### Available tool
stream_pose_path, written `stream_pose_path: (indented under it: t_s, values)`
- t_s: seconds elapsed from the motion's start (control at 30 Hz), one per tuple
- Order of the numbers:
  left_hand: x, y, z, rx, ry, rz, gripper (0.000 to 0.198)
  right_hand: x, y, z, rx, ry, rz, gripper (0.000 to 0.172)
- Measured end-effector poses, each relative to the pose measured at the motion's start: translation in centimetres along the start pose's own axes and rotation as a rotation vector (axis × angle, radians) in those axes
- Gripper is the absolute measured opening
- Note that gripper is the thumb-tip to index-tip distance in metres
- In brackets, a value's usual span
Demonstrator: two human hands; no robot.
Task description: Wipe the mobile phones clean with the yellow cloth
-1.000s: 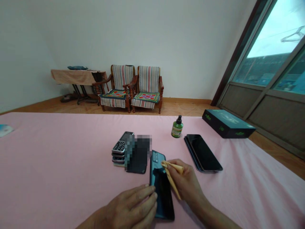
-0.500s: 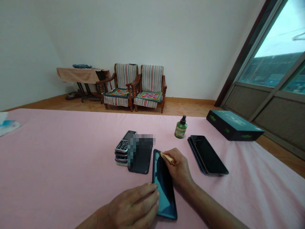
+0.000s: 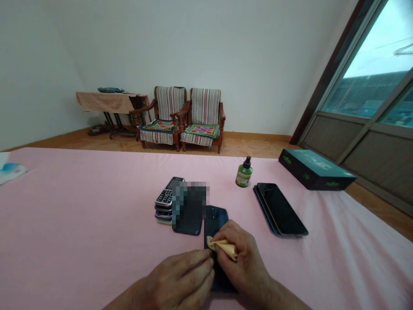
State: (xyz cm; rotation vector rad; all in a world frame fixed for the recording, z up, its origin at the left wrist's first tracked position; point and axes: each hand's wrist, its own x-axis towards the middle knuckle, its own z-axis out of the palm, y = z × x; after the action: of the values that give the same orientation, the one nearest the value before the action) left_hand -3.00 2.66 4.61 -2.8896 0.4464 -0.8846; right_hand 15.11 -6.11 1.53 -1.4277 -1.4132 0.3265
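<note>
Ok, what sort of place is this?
Likely a bedroom in a home: what looks like a large pink-sheeted bed, two striped wooden armchairs by the wall, and a cloth-draped side table.

No words can be read with any certainty. The dark teal box carries small bright green logos on its lid and side, with paler print across the lid, all too small and blurred to read. The green bottle with a black spray top wears a pale-and-green label whose lettering is just as illegible. The keypad phone shows rows of printed keys, though their characters seem too tiny to tell. Any marking on the dark smartphone is lost in shadow.
</note>
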Motion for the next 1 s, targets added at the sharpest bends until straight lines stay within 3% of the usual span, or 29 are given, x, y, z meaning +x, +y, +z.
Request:
stream_pose_path:
  t_s: [0.2,0.4,0.57,1.0]
  values:
    - [0.1,0.1,-0.1,0.062,0.003,-0.011,0.039,3.4,1.8,-0.1,-0.062,0.129,0.1,0.011]
    - [0.1,0.0,0.0,0.051,0.008,0.001,0.04,6.8,4.7,1.4,-0.085,0.107,0.038,0.013]
    - [0.2,0.1,-0.1,0.05,-0.018,0.0,0.041,6.0,4.7,1.6,-0.098,0.021,-0.009,0.017]
    - [-0.3,0.5,0.7,0.078,0.037,-0.024,0.042,1.4,1.2,-0.5,-0.022,-0.173,-0.019,0.031]
